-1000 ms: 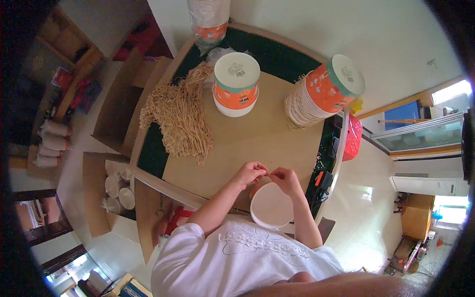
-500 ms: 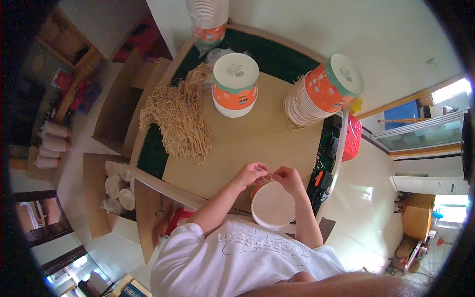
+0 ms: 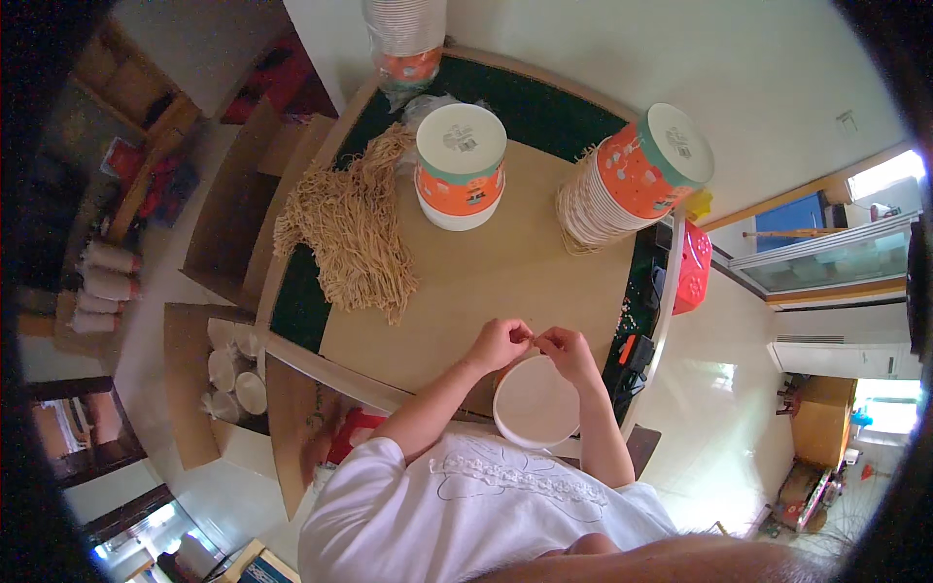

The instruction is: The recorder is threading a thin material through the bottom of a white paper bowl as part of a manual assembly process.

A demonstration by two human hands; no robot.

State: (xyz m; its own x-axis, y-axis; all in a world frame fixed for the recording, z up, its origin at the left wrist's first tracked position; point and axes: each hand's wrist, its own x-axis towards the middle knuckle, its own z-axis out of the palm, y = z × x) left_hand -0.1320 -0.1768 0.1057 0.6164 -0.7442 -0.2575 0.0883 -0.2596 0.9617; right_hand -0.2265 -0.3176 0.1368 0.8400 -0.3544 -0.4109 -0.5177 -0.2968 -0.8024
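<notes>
Both hands meet at the near edge of the surface (image 3: 505, 282), just above a white paper bowl (image 3: 536, 400) that sits at that edge in front of the person. The left hand (image 3: 501, 342) is curled, its fingertips pinched toward the right hand (image 3: 567, 350), which pinches back; something thin seems to be nipped between them, but it is too small to tell what. Neither hand grips the bowl itself.

To do this pinch-work well, it looks best to keep the fingertips close over the bowl's mouth so that anything loosened drops inside, and to keep the wrists low and steady, since the bowl stands right at the edge and a nudge could tip it off.

The bowl's inside looks plain white; whether anything lies in it cannot be made out. Near the far middle of the surface stands an upside-down stack of orange paper bowls (image 3: 460, 165), white bottom up. At the far right edge a taller tilted stack of orange bowls (image 3: 632, 180) leans outward. At the far edge stands a sleeve of cups in clear wrap (image 3: 405, 39). A loose heap of dry noodles (image 3: 352, 228) lies along the left edge, in no container.
</notes>
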